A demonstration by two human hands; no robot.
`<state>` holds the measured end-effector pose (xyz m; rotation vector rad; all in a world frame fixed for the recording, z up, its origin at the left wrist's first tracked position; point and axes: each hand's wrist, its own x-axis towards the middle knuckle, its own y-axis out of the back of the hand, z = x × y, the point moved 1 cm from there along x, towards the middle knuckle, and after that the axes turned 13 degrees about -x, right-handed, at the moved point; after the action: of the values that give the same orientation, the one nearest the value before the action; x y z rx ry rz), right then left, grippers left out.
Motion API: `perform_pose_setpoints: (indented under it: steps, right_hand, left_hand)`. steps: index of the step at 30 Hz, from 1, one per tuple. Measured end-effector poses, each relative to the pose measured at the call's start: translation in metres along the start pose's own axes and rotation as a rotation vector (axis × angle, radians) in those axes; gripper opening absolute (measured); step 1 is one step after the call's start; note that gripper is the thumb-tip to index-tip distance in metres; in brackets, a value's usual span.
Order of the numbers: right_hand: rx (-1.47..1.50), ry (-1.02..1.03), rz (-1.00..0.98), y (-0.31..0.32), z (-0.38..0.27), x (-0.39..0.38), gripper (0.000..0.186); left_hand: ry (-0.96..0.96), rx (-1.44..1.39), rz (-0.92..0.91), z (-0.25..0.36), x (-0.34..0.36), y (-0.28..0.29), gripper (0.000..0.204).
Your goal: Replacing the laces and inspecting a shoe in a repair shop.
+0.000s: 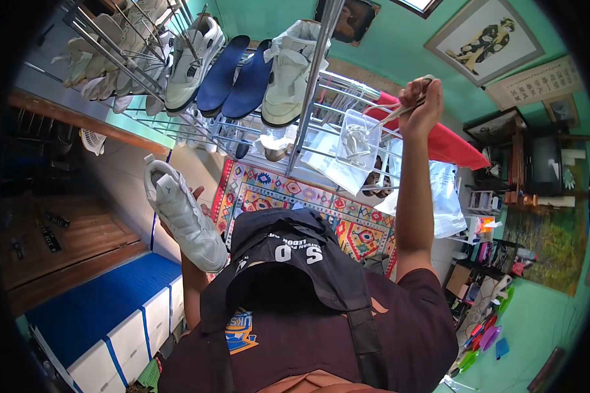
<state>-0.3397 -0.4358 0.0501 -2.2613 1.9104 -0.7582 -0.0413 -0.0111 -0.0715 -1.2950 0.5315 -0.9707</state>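
White sneaker (185, 216) sits in the person's left hand (200, 213), which cups it from behind with fingers curled around its side; the shoe is held sole outward, toe pointing down toward the lower right, heel up near the left. It hangs just above the person's dark apron (295, 262) and beside the blue-topped white boxes (121, 321) stacked at the lower left.

The right hand (421, 105) is raised high and closed tight around a bundle of pale laces (400, 112), which trail down and to the left from the fist toward the wire rack (321, 111). Just left of that fist, a clear plastic tub (359, 139) rests on the rack with more white laces coiled inside it. Behind the hand lies a red cloth-covered board (449, 141), and clear plastic bags (447, 196) hang below the forearm.

On the rack's upper shelf stand two more white sneakers (193, 62), one left and one right of a pair of dark blue insoles (236, 75) set on edge between them. Further left, a row of other pale shoes is slotted into the rack, too crowded to count.

Under the rack spreads a patterned rug (321, 206) in red, blue and yellow. Framed pictures (485, 39) hang on the green wall at the upper right.
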Motion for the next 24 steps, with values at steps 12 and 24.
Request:
perform_pose_setpoints:
  steps: [12,24]
  right_hand:
    - [0.097,0.026,-0.074,-0.007,-0.032,-0.005,0.032]
    - [0.092,0.038,-0.07,-0.006,-0.018,0.007,0.033]
  left_hand:
    - [-0.009,0.15,0.256,-0.002,-0.018,0.036,0.091]
    - [0.052,0.11,0.202,-0.018,-0.015,0.017,0.09]
